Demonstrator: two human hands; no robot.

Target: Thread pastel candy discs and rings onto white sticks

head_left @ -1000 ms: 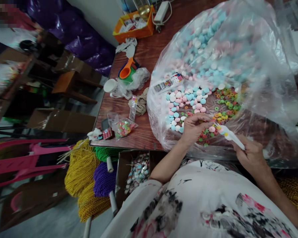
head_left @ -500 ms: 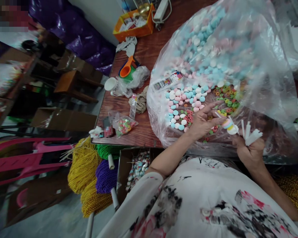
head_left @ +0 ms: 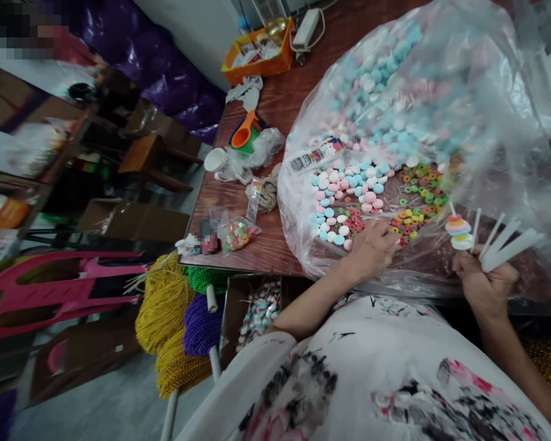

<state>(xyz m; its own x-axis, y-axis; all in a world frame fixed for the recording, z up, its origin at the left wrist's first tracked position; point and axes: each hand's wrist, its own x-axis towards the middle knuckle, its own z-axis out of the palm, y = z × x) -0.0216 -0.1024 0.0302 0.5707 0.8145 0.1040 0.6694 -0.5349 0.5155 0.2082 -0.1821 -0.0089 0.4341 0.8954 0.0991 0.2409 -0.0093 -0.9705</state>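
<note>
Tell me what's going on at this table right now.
A person sits at a wooden table with a big clear plastic bag spread open, full of pastel discs and small coloured rings. The left hand is down among the loose pieces, picking. The right hand holds a bunch of white sticks, one of which carries a short stack of pieces.

Glossy clear plastic bag point(head_left: 441, 79); matt pastel discs point(head_left: 349, 184); reddish grained wood table point(head_left: 257, 245); white plastic-looking sticks point(head_left: 505, 242).
</note>
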